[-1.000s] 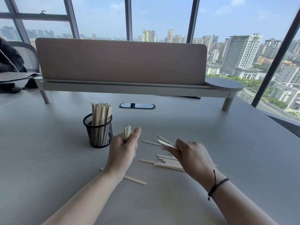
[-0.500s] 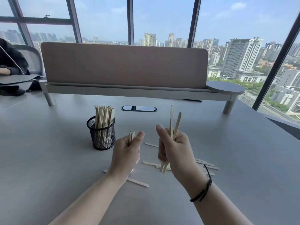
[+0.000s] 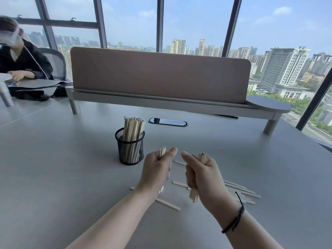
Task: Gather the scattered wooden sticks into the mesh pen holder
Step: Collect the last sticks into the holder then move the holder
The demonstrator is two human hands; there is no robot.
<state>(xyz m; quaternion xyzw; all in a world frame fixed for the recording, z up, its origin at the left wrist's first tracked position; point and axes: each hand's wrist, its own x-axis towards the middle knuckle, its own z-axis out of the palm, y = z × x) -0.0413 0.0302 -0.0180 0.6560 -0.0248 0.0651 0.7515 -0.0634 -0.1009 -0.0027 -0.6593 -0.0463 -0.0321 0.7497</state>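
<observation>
Room: tall windows [image 3: 129,20] with dark frames give onto a city skyline under a hazy blue sky.
Table: a wide grey table [image 3: 53,177] fills the lower view, with an oval black cable port [image 3: 168,122] set into it behind the holder.
Divider: a long pinkish-brown divider screen [image 3: 159,74] stands on a raised grey shelf [image 3: 267,106] across the far side of the table.
Other person: a person in dark clothes [image 3: 21,58] sits at the far left on a mesh-backed chair, a hand on the neighbouring desk.
Left hand: the left hand [image 3: 156,172] is fisted round a small bundle of wooden sticks [image 3: 162,152], thumb laid along the top; the stick ends show above and below the fist.
Right hand: the right hand [image 3: 201,174] is fisted round a second bundle of sticks [image 3: 203,157], held roughly upright, thumb pointing toward the left hand; the lower ends jut out under the palm. A black cord bracelet [image 3: 235,218] circles the wrist.
Hands together: both hang just above the table, near each other but apart.
Mesh pen holder: the black mesh pen holder [image 3: 130,149] stands upright just left of the left hand, packed with sticks in the holder [image 3: 133,129] that rise well above its rim.
Loose sticks: a cluster of loose sticks [image 3: 240,192] lies flat to the right of the right wrist; 1 single stick [image 3: 167,203] lies below the left hand, and a few more lie between the hands.
</observation>
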